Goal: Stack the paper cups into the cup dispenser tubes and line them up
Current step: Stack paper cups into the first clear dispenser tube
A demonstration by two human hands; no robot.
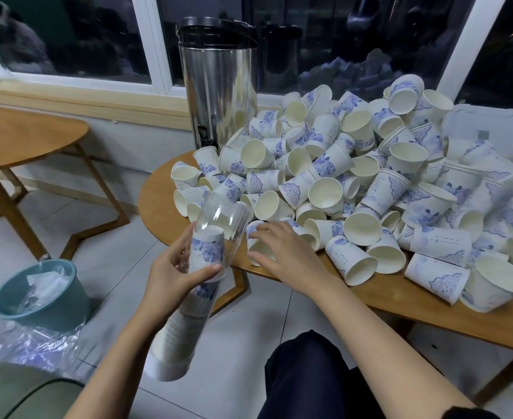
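A clear plastic dispenser tube (219, 216), partly filled with nested blue-and-white paper cups, tilts up toward the table. My left hand (176, 270) grips it around the middle. My right hand (282, 246) reaches over a single paper cup (256, 251) lying at the near edge of the round wooden table (400, 297), fingers curled around it. A big heap of loose paper cups (355, 182) covers most of the tabletop, lying in all directions.
A steel urn with a black lid (219, 86) stands at the table's back by the window. A clear plastic bag (491, 164) lies over cups at right. A teal bin (37, 297) and crumpled plastic wrap (22, 343) sit on the floor left, near another wooden table (22, 137).
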